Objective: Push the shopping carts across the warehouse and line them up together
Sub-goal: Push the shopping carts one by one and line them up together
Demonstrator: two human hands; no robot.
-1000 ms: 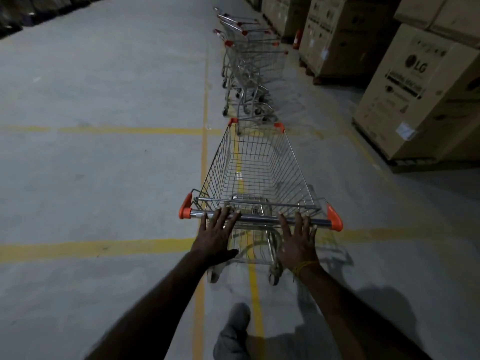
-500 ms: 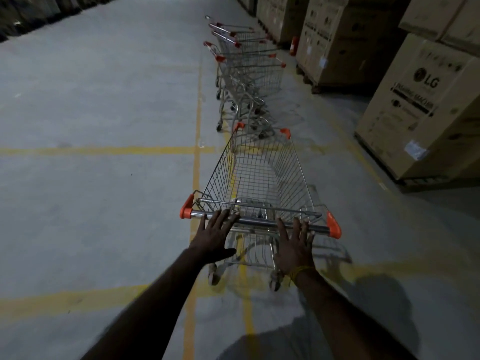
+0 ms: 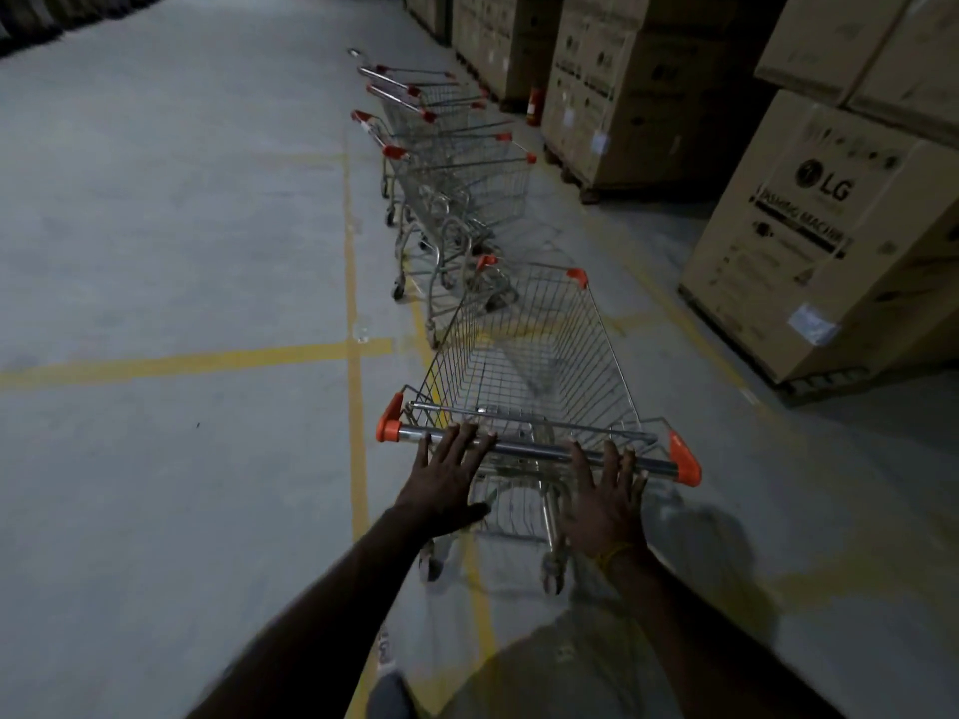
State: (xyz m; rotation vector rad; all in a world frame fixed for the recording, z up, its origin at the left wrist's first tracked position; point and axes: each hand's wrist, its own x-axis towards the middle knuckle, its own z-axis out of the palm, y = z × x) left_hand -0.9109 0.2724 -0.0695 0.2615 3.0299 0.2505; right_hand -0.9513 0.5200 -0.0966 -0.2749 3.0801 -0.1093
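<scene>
Pressing on the handlebar (image 3: pixel 534 450) of the shopping cart (image 3: pixel 524 365), the left hand (image 3: pixel 446 480) and right hand (image 3: pixel 602 503) lie flat with fingers straight and spread, gripping nothing. Just ahead of the hands' cart stands a row of nested carts (image 3: pixel 446 168); cardboard boxes (image 3: pixel 825 241) lie to the right.

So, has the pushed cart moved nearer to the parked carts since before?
Yes. The pushed cart rolled forward; its front now overlaps the parked carts.

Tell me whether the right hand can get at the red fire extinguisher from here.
Probably not. The right hand presses the cart handle, while the fire extinguisher stands far ahead by the boxes, beyond the parked carts.
</scene>
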